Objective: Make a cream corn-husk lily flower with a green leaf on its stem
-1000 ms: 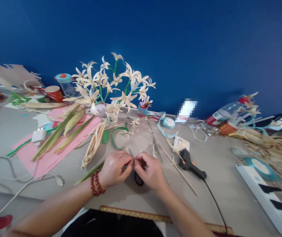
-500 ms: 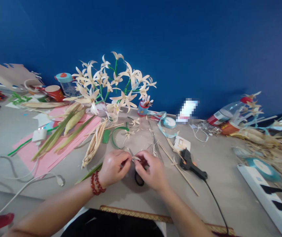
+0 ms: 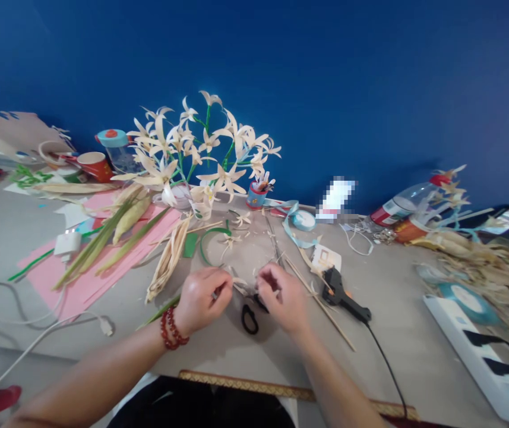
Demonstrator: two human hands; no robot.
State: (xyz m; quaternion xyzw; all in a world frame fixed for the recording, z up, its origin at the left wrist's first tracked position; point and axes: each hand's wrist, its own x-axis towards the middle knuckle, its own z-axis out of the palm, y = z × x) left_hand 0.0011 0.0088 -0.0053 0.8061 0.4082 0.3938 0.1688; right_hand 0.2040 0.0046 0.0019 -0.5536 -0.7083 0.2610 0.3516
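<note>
Thumb and forefinger of the left hand (image 3: 205,300) were bent together in a narrow pinch; whether anything fine lay between them could not be told. Across a small gap, the right hand (image 3: 285,297) curled inward, its thumb and fingers close, its hold equally unclear. A pale husk strip (image 3: 239,280) showed in that gap, just beside the left fingertips, too small to say if it was gripped or merely lay behind them.

Such thin fibre seemed likely to split or crease, so it called for the very tips, light even pressure and quiet wrists. One hand did best as anchor while the other made the small movements.

Just below, black-handled scissors (image 3: 249,319) lay partly hidden by the right hand; knuckles were better kept off the loops. Beyond the hands, a green band (image 3: 204,249) curved near small husk flowers (image 3: 231,241). A bundle of husk strips (image 3: 169,260) lay to the left. On the right, past a thin wooden stick (image 3: 337,329), rested a glue gun (image 3: 345,299), whose cord (image 3: 385,353) deserved a wide berth from the forearm.
</note>
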